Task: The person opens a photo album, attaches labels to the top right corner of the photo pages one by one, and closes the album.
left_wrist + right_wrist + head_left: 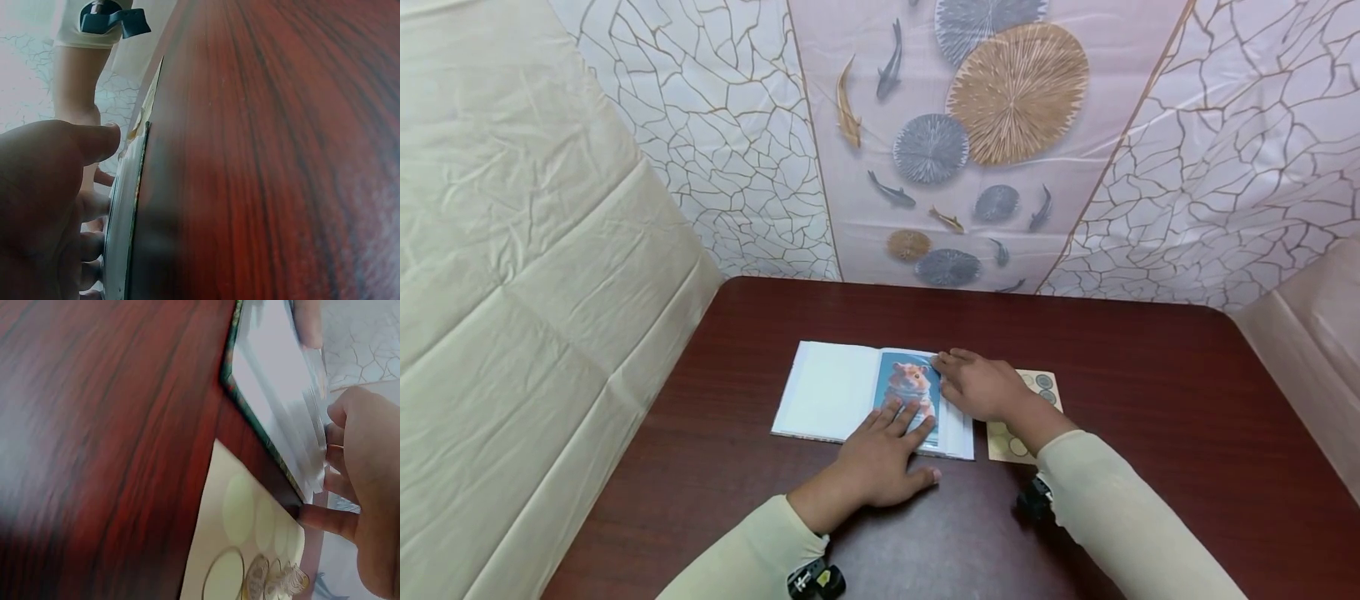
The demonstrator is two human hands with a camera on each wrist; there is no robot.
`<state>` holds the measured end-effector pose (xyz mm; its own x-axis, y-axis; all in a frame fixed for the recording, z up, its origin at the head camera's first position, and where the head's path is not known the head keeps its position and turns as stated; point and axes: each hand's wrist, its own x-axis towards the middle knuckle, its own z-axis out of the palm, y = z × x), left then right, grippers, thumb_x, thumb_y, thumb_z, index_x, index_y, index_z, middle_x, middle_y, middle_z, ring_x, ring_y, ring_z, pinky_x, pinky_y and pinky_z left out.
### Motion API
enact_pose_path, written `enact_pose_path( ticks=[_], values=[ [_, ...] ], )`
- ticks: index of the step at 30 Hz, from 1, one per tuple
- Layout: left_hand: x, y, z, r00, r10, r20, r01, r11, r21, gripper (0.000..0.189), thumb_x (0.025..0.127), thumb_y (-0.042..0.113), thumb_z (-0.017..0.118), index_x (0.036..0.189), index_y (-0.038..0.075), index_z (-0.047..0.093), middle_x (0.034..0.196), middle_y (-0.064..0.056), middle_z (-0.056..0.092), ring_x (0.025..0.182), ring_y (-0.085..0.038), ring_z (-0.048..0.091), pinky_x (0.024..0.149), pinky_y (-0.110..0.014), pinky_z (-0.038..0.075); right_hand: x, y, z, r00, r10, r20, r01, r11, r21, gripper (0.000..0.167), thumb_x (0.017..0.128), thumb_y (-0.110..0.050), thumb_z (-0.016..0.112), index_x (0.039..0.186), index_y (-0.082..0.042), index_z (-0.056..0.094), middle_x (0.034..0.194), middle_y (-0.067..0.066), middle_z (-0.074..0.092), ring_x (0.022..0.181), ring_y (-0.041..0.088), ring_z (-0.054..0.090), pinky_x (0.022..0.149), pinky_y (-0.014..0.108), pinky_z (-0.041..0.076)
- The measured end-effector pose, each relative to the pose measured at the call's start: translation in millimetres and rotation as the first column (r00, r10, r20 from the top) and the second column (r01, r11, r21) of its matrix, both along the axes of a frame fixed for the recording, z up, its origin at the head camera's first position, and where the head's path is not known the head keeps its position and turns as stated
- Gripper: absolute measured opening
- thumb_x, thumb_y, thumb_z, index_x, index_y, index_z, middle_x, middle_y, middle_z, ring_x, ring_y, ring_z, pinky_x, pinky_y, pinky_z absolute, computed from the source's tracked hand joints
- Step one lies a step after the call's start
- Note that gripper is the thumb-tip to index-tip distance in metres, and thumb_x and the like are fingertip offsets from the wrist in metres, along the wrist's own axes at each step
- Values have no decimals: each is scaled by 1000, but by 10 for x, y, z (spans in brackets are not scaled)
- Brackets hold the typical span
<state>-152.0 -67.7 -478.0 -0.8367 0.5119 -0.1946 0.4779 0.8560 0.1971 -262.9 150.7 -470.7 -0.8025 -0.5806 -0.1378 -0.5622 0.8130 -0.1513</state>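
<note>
A photo album (827, 392) with a dark patterned cover edge lies open on the table. Its left page is plain white; a blue picture of a furry animal (910, 379) sits on the right side under a glossy clear sleeve. My left hand (883, 458) rests with spread fingers on the lower part of that picture, thumb off the album's near edge. The fingers of my right hand (981, 387) touch the upper right of the picture page. In the right wrist view, that hand (375, 469) is beside the stacked page edges (294, 406), its fingertips partly hidden.
A beige sheet with round shapes (1011, 446) lies just right of the album, partly under my right forearm. The dark red-brown table (1150, 400) extends around them. A patterned cloth (760, 150) hangs behind the table, with a cream cloth (550, 292) at the left.
</note>
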Motion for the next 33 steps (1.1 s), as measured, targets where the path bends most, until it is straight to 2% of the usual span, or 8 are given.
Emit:
enact_pose_path(
  ticks=[2,5,9,15,22,24,29,33],
  values=[
    [1,1,13,1000,-1,-1,1,1000,-1,76,101,67,43,164,29,25,170,-2,15,156,-24,6,123,-47,17,9,32,2,1000,13,23,-13,1000,-5,57,110,-42,40,158,-12,40,162,10,36,151,33,28,73,45,57],
    [5,5,28,1000,3,2,-3,1000,-10,76,100,67,43,164,30,24,170,-2,15,156,-24,5,123,-47,17,19,45,16,999,30,43,-29,1000,-10,59,110,-44,39,159,-11,38,163,12,33,152,34,25,101,53,48],
    [7,9,30,1000,12,-4,-12,1000,-17,76,100,68,44,164,30,25,170,-1,15,156,-24,6,123,-46,17,35,25,33,996,27,84,-26,1000,-10,62,110,-46,36,161,-11,31,166,13,26,154,35,18,111,56,38],
    [13,8,-1,1000,15,-17,-15,1000,4,73,101,63,47,163,29,28,169,-2,19,156,-26,9,122,-47,21,152,17,4,997,35,66,-31,998,-58,64,111,-41,36,162,-4,24,167,17,18,154,38,12,116,59,30],
    [9,18,-18,999,10,-44,-11,1000,-15,62,107,51,46,162,30,31,169,-2,20,155,-26,13,121,-47,24,329,104,21,999,6,-34,-11,988,-152,62,110,-40,43,162,-9,30,167,15,24,154,36,17,107,66,37],
    [3,21,-15,998,3,-63,-5,1000,-29,58,108,48,46,162,30,33,168,-1,23,155,-25,16,121,-46,26,368,137,35,999,-4,-50,-5,984,-179,63,109,-40,47,160,-8,33,166,16,26,154,36,18,108,65,37],
    [-23,21,11,990,-15,-140,8,999,-51,54,107,41,53,158,29,42,163,0,35,151,-24,29,116,-42,36,480,229,67,996,-40,-74,22,973,-229,63,105,-39,55,156,-4,42,163,17,32,152,36,23,112,62,34],
    [-53,20,22,984,16,-179,-22,999,-32,57,103,39,62,156,27,46,159,4,42,147,-21,37,107,-39,47,572,289,86,995,-64,-82,43,970,-241,64,104,-41,58,155,-6,43,162,16,36,151,35,26,112,62,34]
  ],
)
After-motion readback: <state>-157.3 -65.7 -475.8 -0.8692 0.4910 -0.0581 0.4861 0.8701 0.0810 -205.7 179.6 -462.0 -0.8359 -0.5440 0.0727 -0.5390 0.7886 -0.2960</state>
